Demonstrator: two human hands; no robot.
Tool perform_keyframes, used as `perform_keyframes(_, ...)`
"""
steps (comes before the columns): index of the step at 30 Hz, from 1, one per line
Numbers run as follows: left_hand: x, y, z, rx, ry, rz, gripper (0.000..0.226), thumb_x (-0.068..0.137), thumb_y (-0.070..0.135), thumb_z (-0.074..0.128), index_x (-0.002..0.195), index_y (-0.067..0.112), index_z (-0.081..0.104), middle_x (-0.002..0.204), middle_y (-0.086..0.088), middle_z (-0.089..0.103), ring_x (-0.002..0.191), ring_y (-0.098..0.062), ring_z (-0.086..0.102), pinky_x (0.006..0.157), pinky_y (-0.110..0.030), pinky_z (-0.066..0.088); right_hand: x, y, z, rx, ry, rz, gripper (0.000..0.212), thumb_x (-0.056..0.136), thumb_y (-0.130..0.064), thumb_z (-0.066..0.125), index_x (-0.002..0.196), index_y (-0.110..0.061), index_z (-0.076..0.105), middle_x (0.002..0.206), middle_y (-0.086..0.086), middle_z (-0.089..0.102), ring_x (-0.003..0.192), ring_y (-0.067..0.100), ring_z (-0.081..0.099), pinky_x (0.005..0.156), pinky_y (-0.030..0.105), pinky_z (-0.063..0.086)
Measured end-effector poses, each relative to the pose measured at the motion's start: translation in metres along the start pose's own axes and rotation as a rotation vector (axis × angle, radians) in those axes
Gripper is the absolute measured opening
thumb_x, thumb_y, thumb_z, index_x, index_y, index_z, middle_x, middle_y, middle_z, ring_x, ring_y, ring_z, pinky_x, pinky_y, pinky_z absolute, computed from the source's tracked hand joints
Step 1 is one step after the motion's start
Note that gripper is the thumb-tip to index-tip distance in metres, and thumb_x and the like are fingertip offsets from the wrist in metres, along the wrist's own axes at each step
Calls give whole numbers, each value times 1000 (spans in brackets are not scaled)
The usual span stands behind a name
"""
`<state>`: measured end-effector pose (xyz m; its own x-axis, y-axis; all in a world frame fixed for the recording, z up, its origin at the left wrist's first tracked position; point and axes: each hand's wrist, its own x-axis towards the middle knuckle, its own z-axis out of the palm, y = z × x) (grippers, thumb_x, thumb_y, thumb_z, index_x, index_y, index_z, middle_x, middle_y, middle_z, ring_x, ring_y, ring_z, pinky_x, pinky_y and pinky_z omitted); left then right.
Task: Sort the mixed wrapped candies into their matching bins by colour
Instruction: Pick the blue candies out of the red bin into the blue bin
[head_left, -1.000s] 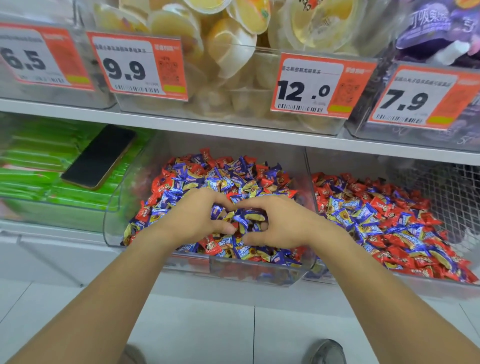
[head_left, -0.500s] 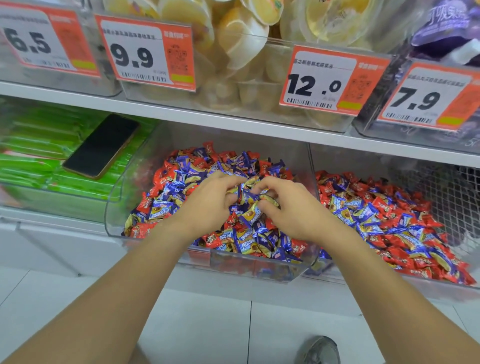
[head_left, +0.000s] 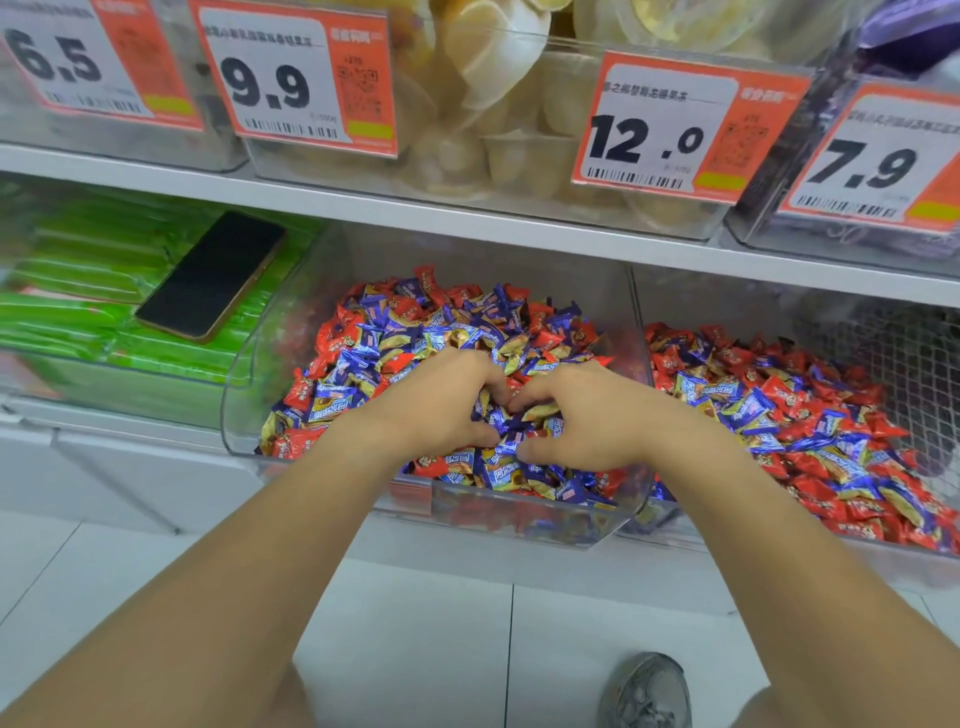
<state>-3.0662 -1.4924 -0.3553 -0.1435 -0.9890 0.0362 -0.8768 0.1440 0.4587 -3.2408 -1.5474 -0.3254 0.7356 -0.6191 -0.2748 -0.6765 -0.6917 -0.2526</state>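
At centre frame we see our left hand (head_left: 441, 405) and right hand (head_left: 587, 415), fingers curled into red and blue wrapped candies (head_left: 415, 332) heaped in the clear middle bin (head_left: 519, 519). A phone (head_left: 213, 275) lies upper left.

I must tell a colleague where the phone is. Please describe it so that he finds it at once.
Look at the lower shelf, in the leftmost clear bin of green packets. The phone lies on them, screen dark: the only flat black thing there.
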Motion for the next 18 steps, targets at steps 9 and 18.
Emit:
perform_keyframes(9,-10,-10,-6,84,-6,-59,26,87,16,66,113,16,71,104,2,66,85,-9,51,75,-22,41,8,-3,12,32,47,-14,33,89,-40,70,118,-26,63,105,-2,45,110,18,44,86,29,36)
perform_keyframes(18,-21,-13,-15,-138,182,-184,28,99,24,53,87,3,66,79,-8,58,68,-16,48,64,-28,40,-13,-6,-2,259,381,-33,22,99,-35,55,117,-25,61,108,0,48,100,16,52,89,29,39)
